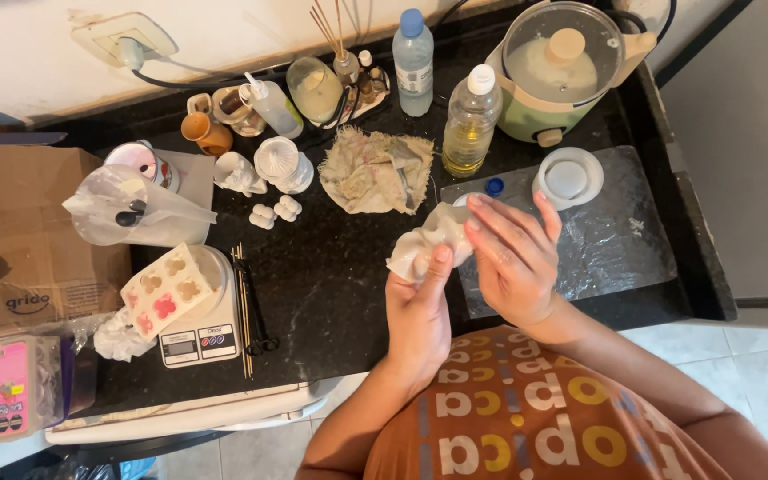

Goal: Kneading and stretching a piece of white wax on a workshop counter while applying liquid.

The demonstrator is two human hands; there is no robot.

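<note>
1. In the middle of the frame, two bare hands meet over a black stone counter, seen from above.
2. The left hand is closed around the lower end of a soft, whitish, crumpled mould, with its thumb pressed up against the mould's side.
3. The right hand is mostly open, its fingers spread and slightly bent, with the fingertips resting on the upper right of the same mould.
4. Just right of the hands, a sheet of clear plastic film lies flat on the counter, with a round white lid at its upper edge.
5. In the upper right stands a pale green electric pot with a glass lid.
6. Left of the pot are a bottle of yellow oil and a clear bottle with a blue cap.
7. A stained beige cloth lies just above the hands.
8. In the lower left, a kitchen scale carries a white tray with flower-shaped hollows.
9. A cardboard box fills the left edge.
</note>
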